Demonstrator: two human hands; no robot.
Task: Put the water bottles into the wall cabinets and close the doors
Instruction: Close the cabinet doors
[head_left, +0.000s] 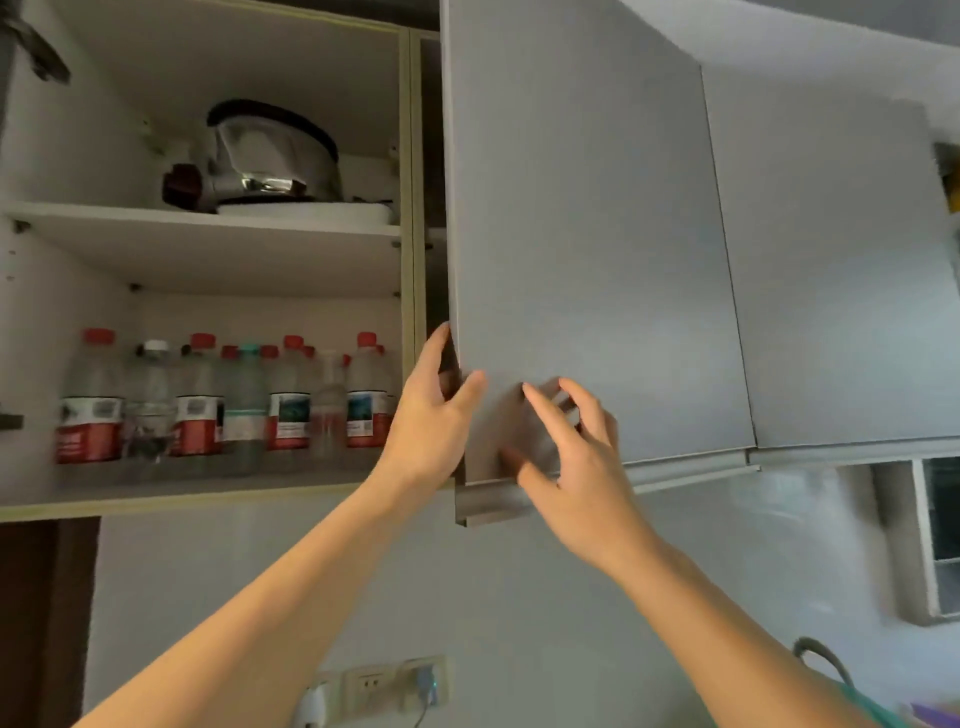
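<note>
Bottles (197, 400) stand upright, caps up; left hand (434, 415) grips ajar door (587, 249), right hand (571, 462) spread.

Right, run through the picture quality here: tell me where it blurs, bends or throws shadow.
Head view: the water bottles on the lower shelf are smeared, labels unreadable; the right hand is soft at the fingertips and casts a shadow on the grey door; the left hand at the door's edge is sharper; the wide lens bows the cabinet lines; light is dim and even, with glare only on the metal pot.
</note>
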